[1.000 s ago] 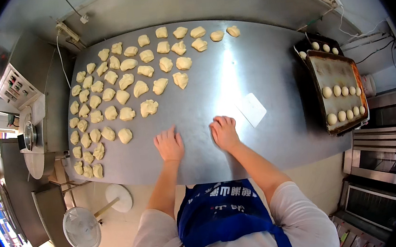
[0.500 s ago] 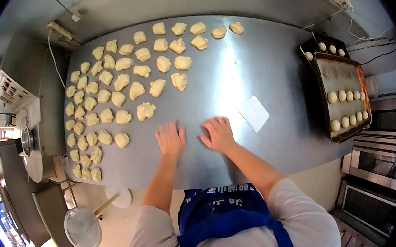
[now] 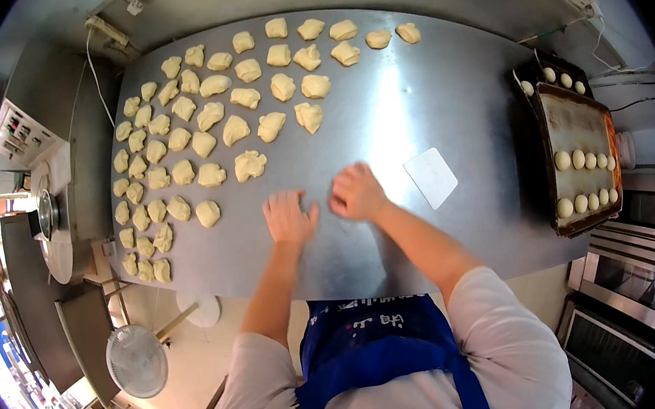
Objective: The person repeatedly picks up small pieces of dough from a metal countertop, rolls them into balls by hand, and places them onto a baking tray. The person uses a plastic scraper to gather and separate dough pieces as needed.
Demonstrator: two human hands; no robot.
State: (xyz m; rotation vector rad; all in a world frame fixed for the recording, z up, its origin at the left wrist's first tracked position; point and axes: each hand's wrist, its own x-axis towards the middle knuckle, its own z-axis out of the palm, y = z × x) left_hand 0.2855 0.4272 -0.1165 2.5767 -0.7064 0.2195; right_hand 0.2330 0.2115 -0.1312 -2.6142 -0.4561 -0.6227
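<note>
My left hand (image 3: 290, 217) is cupped palm down on the steel table (image 3: 473, 246), fingers bent and thumb out to the side. To its right and slightly farther off, my right hand (image 3: 357, 191) is curled more tightly, its fingers drawn in over the metal. Whatever lies beneath either palm is hidden. Rough-cut pale dough pieces (image 3: 250, 164) cover the table's left side and run along its far edge in loose rows. A white dough scraper (image 3: 431, 179) lies flat to the right of my right hand.
At the table's right end, a dark baking tray (image 3: 578, 121) holds rows of smooth round dough balls (image 3: 576, 159); another tray (image 3: 543, 65) with a few balls is behind it. A floor fan (image 3: 137, 362) stands at lower left. Ovens (image 3: 638, 277) are at right.
The view has shifted, so the table appears higher. My right hand has moved forward, and its fingers have curled in from a more spread pose. My left fingers are also more bent.
</note>
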